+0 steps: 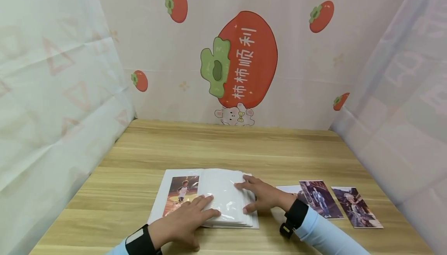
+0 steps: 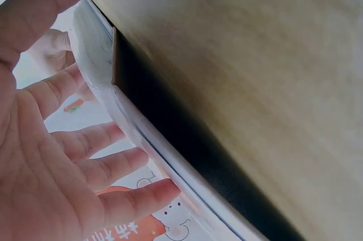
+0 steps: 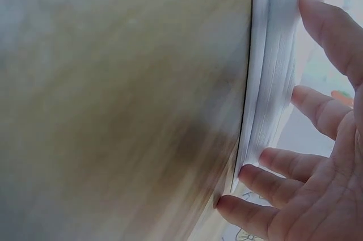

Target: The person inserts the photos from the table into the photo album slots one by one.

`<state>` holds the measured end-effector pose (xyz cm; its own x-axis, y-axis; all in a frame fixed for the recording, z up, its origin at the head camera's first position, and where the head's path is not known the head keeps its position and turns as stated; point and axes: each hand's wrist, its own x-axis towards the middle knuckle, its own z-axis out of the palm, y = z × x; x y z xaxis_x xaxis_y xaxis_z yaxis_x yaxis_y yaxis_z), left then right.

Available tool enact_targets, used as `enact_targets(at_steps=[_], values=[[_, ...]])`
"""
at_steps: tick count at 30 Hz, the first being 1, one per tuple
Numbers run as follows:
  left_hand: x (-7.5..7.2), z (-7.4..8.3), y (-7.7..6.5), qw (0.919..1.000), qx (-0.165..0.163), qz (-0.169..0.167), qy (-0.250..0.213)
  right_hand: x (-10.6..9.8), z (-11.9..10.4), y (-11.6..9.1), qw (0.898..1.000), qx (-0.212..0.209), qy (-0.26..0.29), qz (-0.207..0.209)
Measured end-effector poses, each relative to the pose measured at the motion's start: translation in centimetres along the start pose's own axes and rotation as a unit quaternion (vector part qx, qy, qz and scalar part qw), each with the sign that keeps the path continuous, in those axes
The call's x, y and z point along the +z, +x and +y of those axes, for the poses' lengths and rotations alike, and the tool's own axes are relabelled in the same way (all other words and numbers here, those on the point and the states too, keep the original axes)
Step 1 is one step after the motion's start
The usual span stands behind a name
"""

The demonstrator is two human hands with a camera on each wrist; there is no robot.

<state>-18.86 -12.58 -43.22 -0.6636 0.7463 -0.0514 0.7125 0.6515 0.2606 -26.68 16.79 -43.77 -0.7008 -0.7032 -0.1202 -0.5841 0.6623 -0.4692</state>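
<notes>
An open photo album [image 1: 223, 193] with clear sleeve pages lies on the wooden table. Its left page carries a photo [image 1: 181, 193] of a child on a court; the right page looks white and glossy. My left hand [image 1: 186, 218] rests with spread fingers across the inner part of the album, covering the photo's lower corner. The right hand [image 1: 263, 195] touches the right page edges with extended fingers. In the left wrist view the fingers [image 2: 113, 170] lie along the album's edge. The right wrist view shows fingertips [image 3: 266, 156] against the stacked pages [image 3: 272, 54].
To the right of the album lie loose photos: one [image 1: 320, 199] beside the right wrist, another [image 1: 357, 207] farther right, and one partly hidden behind the right hand [image 1: 290, 189]. Fabric curtains [image 1: 63, 92] enclose the table [image 1: 223, 146] at the back and sides.
</notes>
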Motion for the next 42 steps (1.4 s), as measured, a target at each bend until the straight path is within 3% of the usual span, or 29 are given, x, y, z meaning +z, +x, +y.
enact_targets(at_steps=[6, 12, 20, 24, 30, 36, 42], values=[[0.1, -0.1, -0.1, 1.0, 0.004, 0.004, 0.005, -0.2, 0.3, -0.2, 1.0, 0.005, 0.012, 0.01], [0.2, 0.0, -0.1, 0.9999, 0.008, 0.014, 0.003, -1.7, 1.7, -1.9, 0.998, 0.005, 0.009, 0.062], [0.1, 0.0, -0.1, 0.9997, 0.012, 0.019, 0.011, -4.0, 4.5, -5.4, 0.992, 0.068, 0.009, 0.101], [0.0, -0.1, -0.1, 0.9997, 0.012, 0.017, 0.011, -4.4, 5.3, -7.0, 0.992, 0.088, 0.008, 0.092], [-0.2, -0.1, 0.0, 0.9998, 0.011, 0.013, 0.008, -4.5, 6.0, -8.5, 0.995, 0.084, 0.024, 0.048], [-0.1, -0.1, 0.0, 0.9998, 0.013, 0.013, 0.006, -4.1, 6.2, -8.9, 0.993, 0.107, 0.056, 0.005], [-0.1, -0.2, 0.1, 0.9996, 0.019, 0.019, 0.008, -3.6, 5.9, -8.8, 0.988, 0.148, 0.052, 0.0]])
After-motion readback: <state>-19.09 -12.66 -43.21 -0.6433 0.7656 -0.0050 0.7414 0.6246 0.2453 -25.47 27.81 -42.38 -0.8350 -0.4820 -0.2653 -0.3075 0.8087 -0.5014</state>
